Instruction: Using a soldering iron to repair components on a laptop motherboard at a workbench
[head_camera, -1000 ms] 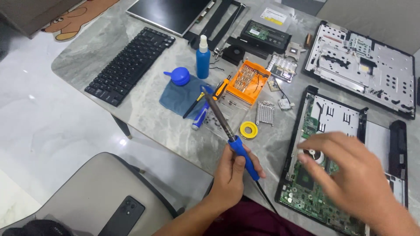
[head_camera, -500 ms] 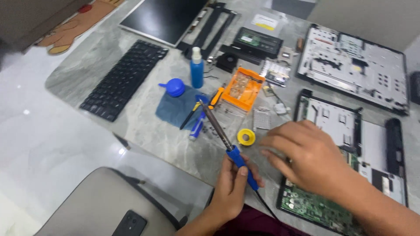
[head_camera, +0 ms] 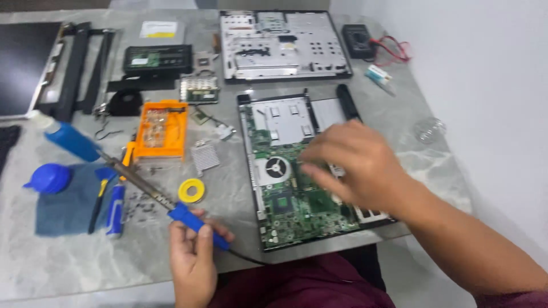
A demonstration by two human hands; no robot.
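We are at an improvised electronics repair bench — a marble-patterned table beside a plain white wall strewn with an opened laptop's green motherboard, an orange screw tray, a soldering iron and a multimeter.

— Inspector: Items at the near left?

— Assistant: A folded blue cloth carrying a blue rubber blower bulb, with a blue squeeze bottle lying tilted just beyond. A yellow roll of tape sits near an orange plastic screw tray.

— Inspector: Farther back?

— Assistant: A grey metal laptop base cover, a silver optical drive, a black fan, and a black multimeter with red leads at the far right.
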